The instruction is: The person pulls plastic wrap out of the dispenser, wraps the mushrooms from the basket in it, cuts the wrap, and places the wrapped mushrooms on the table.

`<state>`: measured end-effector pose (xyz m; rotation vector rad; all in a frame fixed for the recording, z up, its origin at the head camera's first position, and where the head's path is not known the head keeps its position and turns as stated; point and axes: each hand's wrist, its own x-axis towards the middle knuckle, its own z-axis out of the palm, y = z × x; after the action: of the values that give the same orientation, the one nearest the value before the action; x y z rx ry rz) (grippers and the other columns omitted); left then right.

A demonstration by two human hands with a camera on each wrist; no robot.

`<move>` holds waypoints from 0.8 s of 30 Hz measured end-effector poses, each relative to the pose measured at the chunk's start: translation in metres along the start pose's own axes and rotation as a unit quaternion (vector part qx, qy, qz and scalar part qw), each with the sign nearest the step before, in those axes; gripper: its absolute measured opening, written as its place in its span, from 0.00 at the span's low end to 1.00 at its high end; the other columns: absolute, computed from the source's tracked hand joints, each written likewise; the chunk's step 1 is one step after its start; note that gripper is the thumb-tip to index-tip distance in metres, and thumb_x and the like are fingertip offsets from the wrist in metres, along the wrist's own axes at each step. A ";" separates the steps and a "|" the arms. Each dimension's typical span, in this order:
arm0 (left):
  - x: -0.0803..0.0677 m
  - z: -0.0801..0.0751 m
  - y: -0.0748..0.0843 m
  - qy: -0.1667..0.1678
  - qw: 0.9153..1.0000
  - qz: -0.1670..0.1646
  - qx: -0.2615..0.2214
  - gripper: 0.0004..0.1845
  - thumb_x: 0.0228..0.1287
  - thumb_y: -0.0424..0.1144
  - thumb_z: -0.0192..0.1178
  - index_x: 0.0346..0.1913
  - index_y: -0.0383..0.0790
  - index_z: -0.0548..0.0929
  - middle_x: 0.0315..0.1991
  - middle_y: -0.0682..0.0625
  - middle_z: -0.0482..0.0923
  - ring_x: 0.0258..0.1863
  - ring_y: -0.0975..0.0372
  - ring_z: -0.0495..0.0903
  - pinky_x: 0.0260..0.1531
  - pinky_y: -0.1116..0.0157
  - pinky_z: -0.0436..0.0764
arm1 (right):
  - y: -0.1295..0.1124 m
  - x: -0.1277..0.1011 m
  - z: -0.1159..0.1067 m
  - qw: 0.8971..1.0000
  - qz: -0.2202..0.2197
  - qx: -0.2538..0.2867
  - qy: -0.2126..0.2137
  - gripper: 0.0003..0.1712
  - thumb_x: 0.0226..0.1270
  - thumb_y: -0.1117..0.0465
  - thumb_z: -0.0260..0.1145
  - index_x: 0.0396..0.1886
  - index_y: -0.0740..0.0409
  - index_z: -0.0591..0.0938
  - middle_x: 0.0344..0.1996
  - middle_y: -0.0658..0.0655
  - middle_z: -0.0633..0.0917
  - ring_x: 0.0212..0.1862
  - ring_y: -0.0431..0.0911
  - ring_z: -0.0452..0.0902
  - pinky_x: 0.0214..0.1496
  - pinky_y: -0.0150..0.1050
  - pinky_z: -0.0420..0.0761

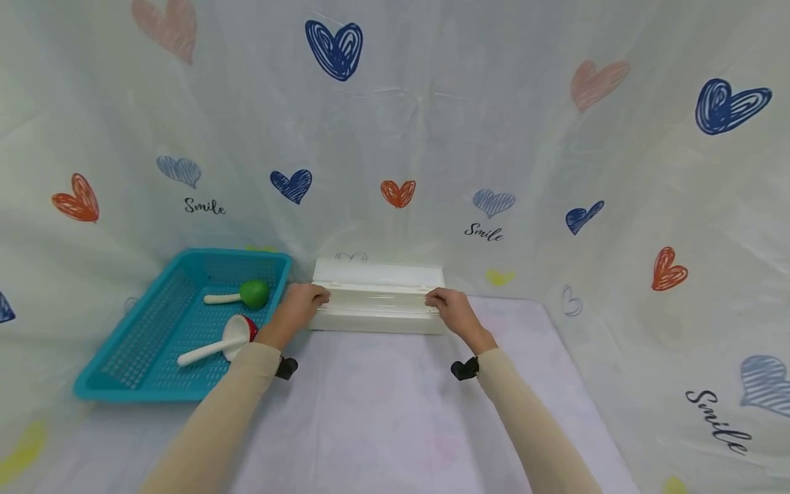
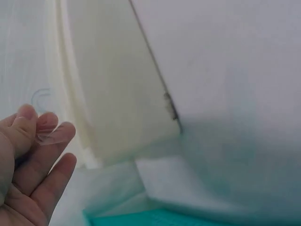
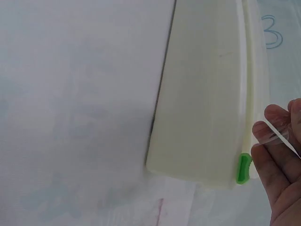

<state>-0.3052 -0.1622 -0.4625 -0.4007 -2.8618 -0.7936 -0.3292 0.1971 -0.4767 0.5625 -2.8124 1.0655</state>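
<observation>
A white film dispenser box (image 1: 376, 320) lies at the back of the table with its lid up. Clear plastic film (image 1: 376, 300) stretches across its top. My left hand (image 1: 318, 297) pinches the film's left end, and the left wrist view shows the film (image 2: 47, 136) caught between thumb and fingers (image 2: 59, 134) beside the box (image 2: 117, 94). At the other end my right hand (image 1: 433, 299) pinches the film. The right wrist view has the film (image 3: 275, 134) held in the fingers (image 3: 270, 150), next to the box (image 3: 202, 94) and its green slider (image 3: 243, 168).
A teal plastic basket (image 1: 123, 384) stands at the left, holding a green maraca (image 1: 253, 293) and a red and white maraca (image 1: 237, 333). A heart-printed sheet covers the table (image 1: 370, 412) and hangs as walls behind and to both sides.
</observation>
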 end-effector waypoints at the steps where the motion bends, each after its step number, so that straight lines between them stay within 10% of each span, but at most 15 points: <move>1: 0.001 -0.003 0.001 0.005 1.000 0.008 0.002 0.11 0.71 0.30 0.63 0.52 0.29 0.88 0.45 0.37 0.89 0.44 0.48 0.87 0.48 0.51 0.86 | -0.001 0.000 -0.002 1.000 -0.003 0.006 0.006 0.12 0.77 0.64 0.62 0.51 0.66 0.86 0.45 0.60 0.90 0.48 0.53 0.87 0.50 0.46 0.86; 24: -0.007 -0.046 0.007 -0.055 0.997 0.054 -0.005 0.10 0.72 0.31 0.62 0.50 0.31 0.89 0.47 0.38 0.89 0.49 0.46 0.87 0.47 0.52 0.87 | -0.023 -0.013 -0.045 0.998 -0.020 0.025 -0.049 0.13 0.75 0.63 0.65 0.52 0.66 0.87 0.46 0.61 0.90 0.50 0.54 0.88 0.54 0.46 0.86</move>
<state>-0.2933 -0.1815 -0.4213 -0.6125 -2.9069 -0.7910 -0.3107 0.2145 -0.4312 0.6905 -2.8505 1.1332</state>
